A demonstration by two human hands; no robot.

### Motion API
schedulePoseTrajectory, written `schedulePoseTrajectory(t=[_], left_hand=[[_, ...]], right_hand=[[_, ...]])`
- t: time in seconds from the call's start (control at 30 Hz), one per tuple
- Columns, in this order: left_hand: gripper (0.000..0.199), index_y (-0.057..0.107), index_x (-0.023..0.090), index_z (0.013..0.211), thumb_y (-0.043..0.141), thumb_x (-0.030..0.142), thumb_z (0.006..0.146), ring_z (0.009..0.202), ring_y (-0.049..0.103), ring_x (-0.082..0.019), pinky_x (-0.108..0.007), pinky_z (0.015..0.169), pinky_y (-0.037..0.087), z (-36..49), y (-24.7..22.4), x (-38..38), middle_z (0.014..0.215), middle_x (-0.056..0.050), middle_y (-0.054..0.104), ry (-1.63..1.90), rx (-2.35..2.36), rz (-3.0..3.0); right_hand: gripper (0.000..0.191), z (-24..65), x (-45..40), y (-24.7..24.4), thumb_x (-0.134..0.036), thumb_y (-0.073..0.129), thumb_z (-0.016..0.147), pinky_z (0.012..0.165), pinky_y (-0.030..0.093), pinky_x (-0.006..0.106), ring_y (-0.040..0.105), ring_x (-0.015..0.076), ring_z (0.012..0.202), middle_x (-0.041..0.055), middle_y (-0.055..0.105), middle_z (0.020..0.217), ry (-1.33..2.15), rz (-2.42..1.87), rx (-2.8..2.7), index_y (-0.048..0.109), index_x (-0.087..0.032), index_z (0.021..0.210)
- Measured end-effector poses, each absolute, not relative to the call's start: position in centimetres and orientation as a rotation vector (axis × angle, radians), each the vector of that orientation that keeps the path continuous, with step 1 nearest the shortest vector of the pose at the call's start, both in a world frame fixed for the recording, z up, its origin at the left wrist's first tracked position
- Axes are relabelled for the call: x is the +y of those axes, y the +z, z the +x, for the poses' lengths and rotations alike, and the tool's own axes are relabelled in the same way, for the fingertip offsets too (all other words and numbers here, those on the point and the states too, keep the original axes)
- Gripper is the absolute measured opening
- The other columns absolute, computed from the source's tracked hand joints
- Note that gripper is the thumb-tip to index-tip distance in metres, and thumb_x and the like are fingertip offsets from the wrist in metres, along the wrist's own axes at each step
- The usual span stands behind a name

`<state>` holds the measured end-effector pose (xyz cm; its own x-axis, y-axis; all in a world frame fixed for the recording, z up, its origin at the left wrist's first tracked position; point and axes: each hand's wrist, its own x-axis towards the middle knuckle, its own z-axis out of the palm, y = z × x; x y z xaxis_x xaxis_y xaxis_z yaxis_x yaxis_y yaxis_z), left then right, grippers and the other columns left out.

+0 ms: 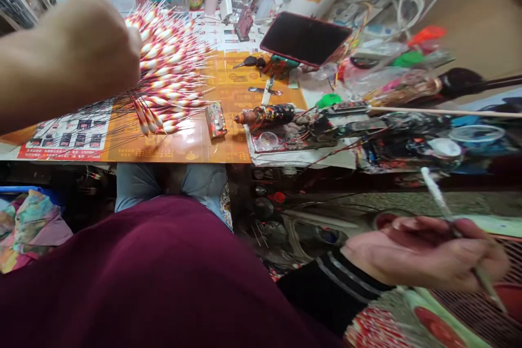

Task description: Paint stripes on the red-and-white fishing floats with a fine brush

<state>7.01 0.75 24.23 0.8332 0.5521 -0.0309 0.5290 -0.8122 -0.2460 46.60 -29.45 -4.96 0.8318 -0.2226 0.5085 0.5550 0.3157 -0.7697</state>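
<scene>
At the upper left, my left hand [92,43] is raised with its fingers curled; what it holds, if anything, is hidden behind the back of the hand. Just right of it lies a large bunch of red, white and yellow spindle-shaped pieces on thin wires [171,65], spread on the table. My right hand [444,253] is at the lower right, palm partly up, closed around a thin stick with a white tip [436,193]. The stick's tip points up and left, its other end down and right.
The orange tabletop [183,147] carries a small paint-stained box [216,119], a motor-like tool [271,115] and keys [253,61]. A phone [305,38] leans behind them. Bottles and cups line the back. A green-rimmed container [428,310] is at the lower right.
</scene>
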Motion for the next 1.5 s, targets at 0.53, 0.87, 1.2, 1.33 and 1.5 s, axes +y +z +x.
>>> schedulePoseTrajectory(t=[0.53, 0.87, 1.2, 1.33, 1.5], left_hand=[[0.121, 0.073, 0.014, 0.094, -0.010, 0.099, 0.072, 0.108, 0.069, -0.035, -0.056, 0.071, 0.040, 1.7, 18.3, 3.6, 0.103, -0.008, 0.060, 0.203, -1.127, -2.695], [0.076, 0.048, 0.022, 0.164, 0.060, 0.064, 0.103, 0.140, 0.050, -0.049, -0.060, 0.109, 0.048, -0.2, 3.8, 1.1, 0.155, -0.024, 0.053, 0.142, -1.397, -2.655], [0.072, 0.037, 0.031, 0.173, 0.050, 0.062, 0.108, 0.171, 0.007, -0.040, -0.065, 0.137, 0.002, 3.2, 0.9, 5.7, 0.184, -0.011, 0.013, -0.099, -0.890, -3.063], [0.071, 0.027, 0.026, 0.177, 0.039, 0.054, 0.113, 0.171, 0.003, -0.041, -0.068, 0.136, 0.003, 4.4, -0.1, 8.3, 0.185, -0.014, 0.009, -0.162, -1.022, -3.078], [0.077, 0.025, 0.026, 0.177, 0.053, 0.049, 0.109, 0.171, 0.004, -0.042, -0.072, 0.135, 0.005, 6.4, 0.4, 8.7, 0.184, -0.018, 0.011, -0.274, -1.243, -2.965]], right_hand=[[0.028, 44.6, -29.0, -3.9, -0.047, 0.060, 0.071, 0.043, 0.025, 0.020, 0.042, 0.0094, 0.042, -0.0052, 0.058, 0.051, -0.479, -1.113, -0.210, 0.068, -0.022, 0.077], [0.031, 44.2, -27.4, -2.8, -0.052, 0.062, 0.075, 0.042, 0.021, 0.020, 0.045, 0.0100, 0.042, -0.0029, 0.060, 0.054, -0.471, -1.145, -0.251, 0.068, -0.022, 0.080], [0.031, 43.3, -27.0, -2.5, -0.050, 0.060, 0.074, 0.042, 0.024, 0.019, 0.045, 0.0092, 0.042, -0.0036, 0.062, 0.055, -0.445, -1.193, -0.233, 0.067, -0.021, 0.080], [0.032, 43.3, -27.2, -2.2, -0.050, 0.059, 0.074, 0.043, 0.025, 0.019, 0.045, 0.0085, 0.042, -0.0040, 0.062, 0.056, -0.452, -1.210, -0.221, 0.066, -0.020, 0.081], [0.030, 43.2, -27.3, -2.1, -0.049, 0.059, 0.072, 0.044, 0.027, 0.019, 0.046, 0.0084, 0.042, -0.0048, 0.061, 0.054, -0.437, -1.213, -0.194, 0.064, -0.020, 0.080]])
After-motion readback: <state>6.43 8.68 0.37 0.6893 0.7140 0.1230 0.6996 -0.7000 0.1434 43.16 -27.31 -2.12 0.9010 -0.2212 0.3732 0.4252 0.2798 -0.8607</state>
